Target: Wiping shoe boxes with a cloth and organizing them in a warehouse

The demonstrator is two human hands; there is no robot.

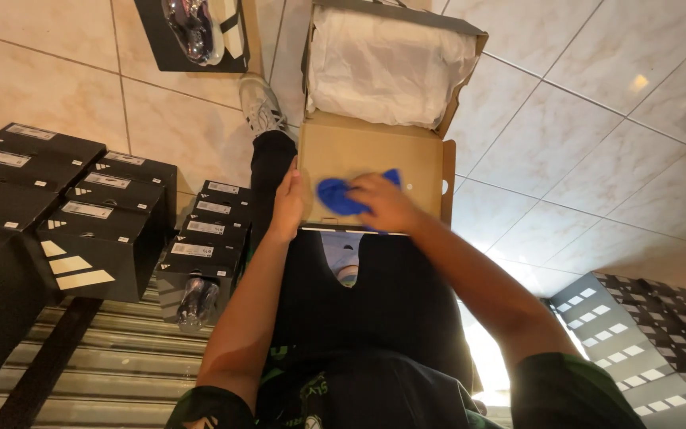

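Far out from my left hand (286, 208), matte black shoe boxes (81, 230) stack in blocks, smaller ones (208, 230) nearer it. That hand lies flat, fingers straight, against the left edge of the open cardboard box (359, 159), gripping nothing else. Beside it my right hand (387, 202) is curled round a crumpled blue cloth (339, 195), pressing it on the smooth tan lid flap. Beyond both hands the box body holds rumpled white tissue paper (387, 67). Glossy marbled tiles (581, 119) spread off to the right
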